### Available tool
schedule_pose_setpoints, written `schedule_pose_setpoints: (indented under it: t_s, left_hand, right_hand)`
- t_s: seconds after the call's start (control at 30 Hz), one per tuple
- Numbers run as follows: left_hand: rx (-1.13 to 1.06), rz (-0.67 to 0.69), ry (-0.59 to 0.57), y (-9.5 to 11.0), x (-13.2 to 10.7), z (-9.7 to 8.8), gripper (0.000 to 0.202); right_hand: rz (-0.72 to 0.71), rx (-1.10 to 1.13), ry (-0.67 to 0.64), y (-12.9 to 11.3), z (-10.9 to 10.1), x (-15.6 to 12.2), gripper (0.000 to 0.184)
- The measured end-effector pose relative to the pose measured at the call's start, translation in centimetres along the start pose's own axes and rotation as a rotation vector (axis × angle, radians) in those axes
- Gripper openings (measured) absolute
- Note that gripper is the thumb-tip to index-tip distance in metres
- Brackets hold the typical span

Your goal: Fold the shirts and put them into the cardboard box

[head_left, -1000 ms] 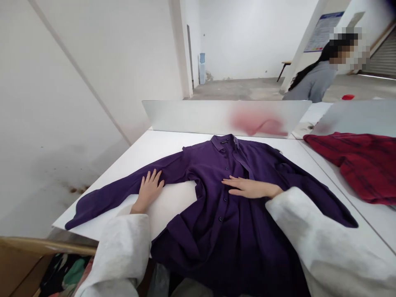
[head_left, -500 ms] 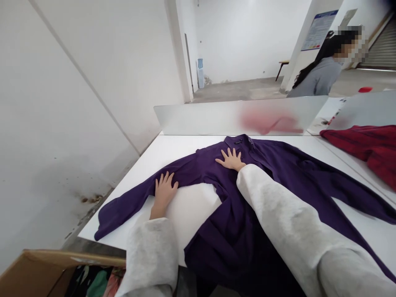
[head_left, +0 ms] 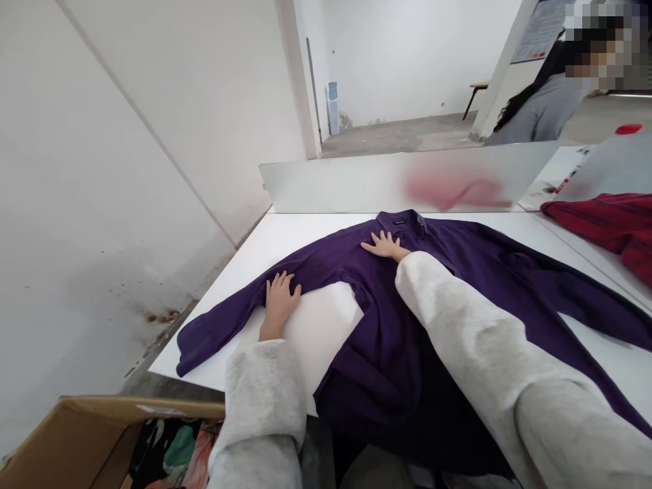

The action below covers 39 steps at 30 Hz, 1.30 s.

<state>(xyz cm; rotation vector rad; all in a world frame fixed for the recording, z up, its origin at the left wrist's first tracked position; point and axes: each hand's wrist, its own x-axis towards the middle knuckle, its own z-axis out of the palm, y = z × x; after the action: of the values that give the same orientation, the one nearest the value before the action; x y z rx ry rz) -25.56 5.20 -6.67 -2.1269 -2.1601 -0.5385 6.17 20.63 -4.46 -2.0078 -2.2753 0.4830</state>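
Note:
A dark purple long-sleeved shirt lies spread across the white table, its collar toward the far edge and its lower part hanging over the near edge. My left hand rests on the underside edge of the left sleeve, palm down with fingers apart. Flat on the upper chest, just left of the collar, my right hand has its fingers spread. Neither hand grips the cloth. The left sleeve stretches out to the table's left corner, while the right sleeve reaches toward the right side of the view.
A frosted divider stands along the table's far edge. To the right lies a red checked garment. Below the left corner is a cardboard box holding several clothes. Beyond the divider is a person in grey.
The view has shifted a little, so the table and shirt sit slightly higher and further right. Both hands stay flat on the shirt in nearly the same places.

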Motion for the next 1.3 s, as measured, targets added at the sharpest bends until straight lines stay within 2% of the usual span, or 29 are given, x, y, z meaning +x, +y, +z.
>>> schedule_pose_setpoints:
  t_s: [0.13, 0.27, 0.33, 0.4, 0.53, 0.6, 0.63, 0.7, 0.77, 0.8, 0.83, 0.87, 0.93, 1.0, 1.1, 1.13, 1.2, 1.3]
  left_hand:
    - [-0.011, 0.007, 0.003, 0.2, 0.1, -0.2, 0.045]
    - [-0.030, 0.044, 0.023, 0.2, 0.0, -0.8, 0.041]
    - [-0.055, 0.083, 0.069, 0.2, 0.0, -1.0, 0.039]
    - [-0.092, 0.109, 0.132, 0.2, 0.0, -1.3, 0.034]
    - [-0.193, 0.064, 0.171, 1.3, -0.7, -2.4, 0.034]
    - [-0.267, 0.005, 0.073, 2.7, -1.8, -3.8, 0.038]
    - [-0.307, -0.012, -0.030, 3.6, -2.7, -4.7, 0.041]
    - [-0.382, 0.017, -0.340, 5.6, -4.8, -6.8, 0.045]
    - [-0.406, 0.130, -0.650, 7.7, -7.4, -8.9, 0.046]
    - [-0.390, 0.191, -0.731, 8.7, -8.7, -9.7, 0.046]
    - [-0.368, 0.243, -0.760, 9.7, -9.9, -10.2, 0.047]
    - [-0.338, 0.278, -0.736, 10.5, -11.0, -10.5, 0.047]
    - [-0.272, 0.291, -0.614, 11.7, -12.7, -10.4, 0.034]
    - [-0.229, 0.248, -0.484, 12.4, -14.0, -10.0, 0.024]
    - [-0.241, 0.122, -0.353, 13.1, -16.2, -10.7, 0.028]
    - [-0.268, 0.078, -0.364, 13.4, -17.2, -11.4, 0.030]
    - [-0.358, 0.029, -0.499, 14.1, -19.5, -13.3, 0.029]
    - [-0.514, 0.073, -0.873, 14.9, -22.9, -15.3, 0.021]
  right_hand:
    - [-0.200, 0.011, -0.057, 1.5, -2.8, -1.8, 0.069]
    - [-0.393, 0.014, -0.095, 4.5, -3.8, -6.3, 0.054]
    - [-0.525, 0.008, -0.109, 6.0, -2.9, -9.0, 0.048]
    - [-0.588, -0.030, -0.065, 7.1, -1.4, -11.4, 0.046]
    - [-0.529, -0.066, 0.143, 8.0, 1.4, -14.1, 0.045]
    - [-0.519, -0.052, 0.196, 8.0, 2.0, -14.4, 0.044]
    - [-0.521, -0.048, 0.205, 8.0, 2.1, -14.5, 0.043]
    - [-0.529, -0.044, 0.201, 8.0, 2.0, -14.4, 0.043]
    - [-0.546, -0.040, 0.197, 8.1, 1.9, -14.3, 0.043]
    - [-0.553, -0.037, 0.197, 8.1, 1.8, -14.2, 0.044]
    - [-0.558, -0.034, 0.197, 8.2, 1.8, -14.2, 0.044]
    - [-0.560, -0.031, 0.196, 8.3, 1.9, -14.1, 0.044]
    - [-0.560, -0.025, 0.191, 8.4, 1.9, -14.1, 0.044]
    - [-0.561, -0.020, 0.187, 8.5, 2.0, -14.1, 0.045]
    - [-0.567, -0.017, 0.187, 8.5, 1.9, -14.1, 0.045]
    - [-0.568, -0.015, 0.185, 8.5, 1.9, -14.0, 0.045]
    - [-0.570, -0.010, 0.177, 8.6, 2.0, -14.0, 0.045]
    - [-0.569, -0.005, 0.171, 8.7, 2.2, -13.8, 0.046]
